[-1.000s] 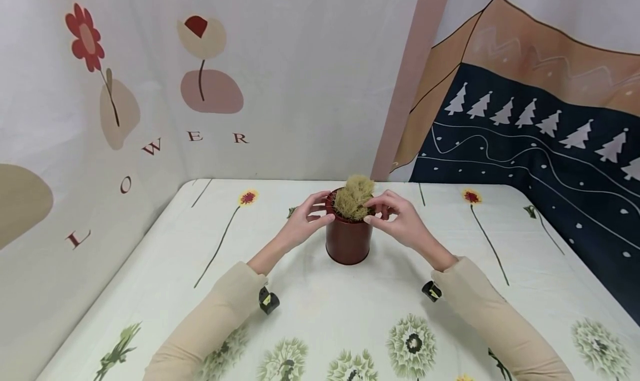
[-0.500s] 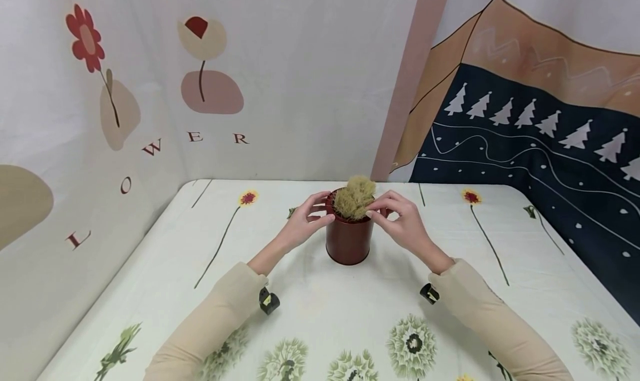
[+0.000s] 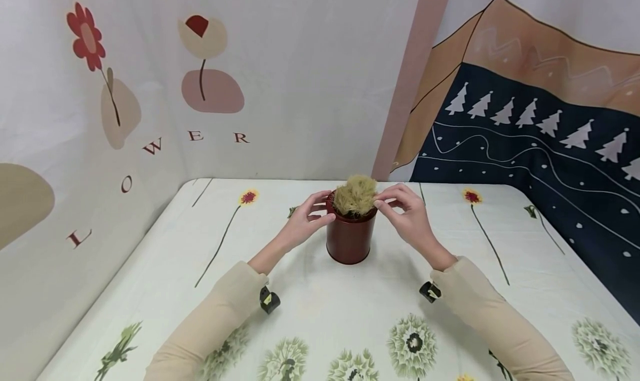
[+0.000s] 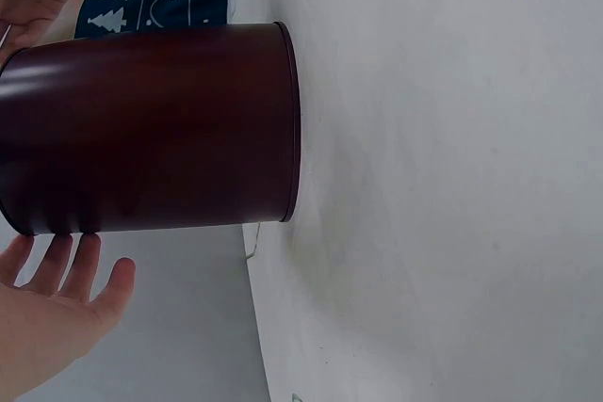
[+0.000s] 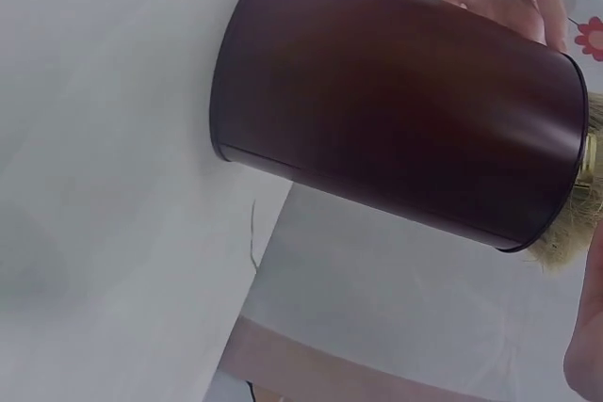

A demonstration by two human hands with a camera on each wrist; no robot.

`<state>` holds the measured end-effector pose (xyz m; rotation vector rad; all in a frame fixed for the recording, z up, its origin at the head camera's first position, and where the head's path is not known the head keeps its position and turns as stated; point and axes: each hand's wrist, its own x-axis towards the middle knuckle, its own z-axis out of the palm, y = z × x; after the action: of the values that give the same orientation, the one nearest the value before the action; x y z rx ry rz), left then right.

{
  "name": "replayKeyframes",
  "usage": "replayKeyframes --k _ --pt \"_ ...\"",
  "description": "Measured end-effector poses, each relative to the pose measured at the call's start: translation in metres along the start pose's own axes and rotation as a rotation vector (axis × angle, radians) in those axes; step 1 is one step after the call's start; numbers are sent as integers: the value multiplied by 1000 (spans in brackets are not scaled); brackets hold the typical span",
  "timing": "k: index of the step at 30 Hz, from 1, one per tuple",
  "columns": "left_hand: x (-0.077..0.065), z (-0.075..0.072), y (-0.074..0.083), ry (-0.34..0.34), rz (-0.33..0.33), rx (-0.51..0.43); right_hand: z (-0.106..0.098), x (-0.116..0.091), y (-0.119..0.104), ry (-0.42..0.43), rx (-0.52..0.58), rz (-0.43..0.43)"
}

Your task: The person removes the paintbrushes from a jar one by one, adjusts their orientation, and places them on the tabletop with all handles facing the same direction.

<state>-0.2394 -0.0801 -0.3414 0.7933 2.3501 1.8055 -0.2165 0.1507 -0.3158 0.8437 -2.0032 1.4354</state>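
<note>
A dark red cylindrical pot point(image 3: 349, 243) stands upright on the table in the head view. Out of its top bulges a clump of tan-green moss-like fibre point(image 3: 356, 195). At the pot's left side my left hand point(image 3: 300, 224) touches it near the rim with spread fingertips, which also show against the wall in the left wrist view. My right hand point(image 3: 407, 219) pinches the clump's right edge between thumb and fingers. In the right wrist view, a small gold-coloured piece point(image 5: 588, 159) shows by the rim, beside the fibre point(image 5: 563, 244). The pot's inside is mostly hidden.
A white tablecloth point(image 3: 320, 297) with printed flowers covers the table. Printed hangings stand behind it: a pale one point(image 3: 310, 92) on the left and back, a navy one point(image 3: 550, 164) at the right.
My right hand has shifted slightly right, from the front of the clump to its right edge. The fibre looks more spread toward that side. My left hand and the pot have stayed in place.
</note>
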Motion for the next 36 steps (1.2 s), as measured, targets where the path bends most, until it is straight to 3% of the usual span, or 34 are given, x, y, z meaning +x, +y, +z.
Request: replayKeyframes --k 7,20,24,36 --pt "0 0 0 5 -2 7 -6 5 -2 47 75 18" --pt "0 1 3 13 15 -10 -23 17 -8 171 95 79" --pt "0 1 3 10 15 -16 -29 20 -2 196 106 43" --pt "0 1 1 6 13 -12 -39 35 -20 293 90 -15"
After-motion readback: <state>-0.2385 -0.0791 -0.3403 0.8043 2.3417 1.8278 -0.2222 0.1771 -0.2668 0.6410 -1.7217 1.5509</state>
